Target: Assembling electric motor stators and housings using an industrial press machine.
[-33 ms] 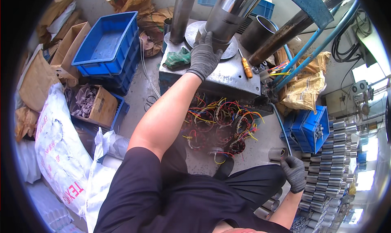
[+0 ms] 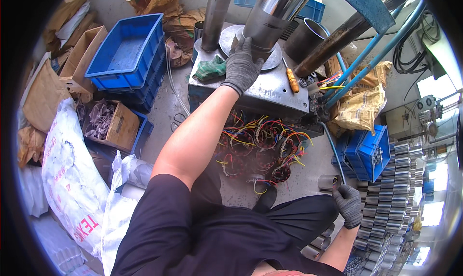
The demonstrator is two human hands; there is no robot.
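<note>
My left hand (image 2: 241, 68), in a grey knit glove, reaches forward to a metal cylinder (image 2: 263, 32) that stands on a round plate (image 2: 273, 61) of a press. Its fingers lie stretched along the cylinder's near side, with the thumb out to the right. At the right, my gloved right hand (image 2: 348, 206) is closed around the end of a thin blue lever (image 2: 332, 143), beside my knee. A green cloth (image 2: 211, 69) lies on the press base (image 2: 251, 93) left of my left hand. A screwdriver with an orange handle (image 2: 292, 80) lies to its right.
Wound stator coils (image 2: 255, 148) with coloured wires sit on the floor before the press. A short metal sleeve (image 2: 329, 182) stands near my right hand. Stacked blue crates (image 2: 126, 49) and white sacks (image 2: 72, 174) line the left. Rows of metal cylinders (image 2: 386, 199) fill the right.
</note>
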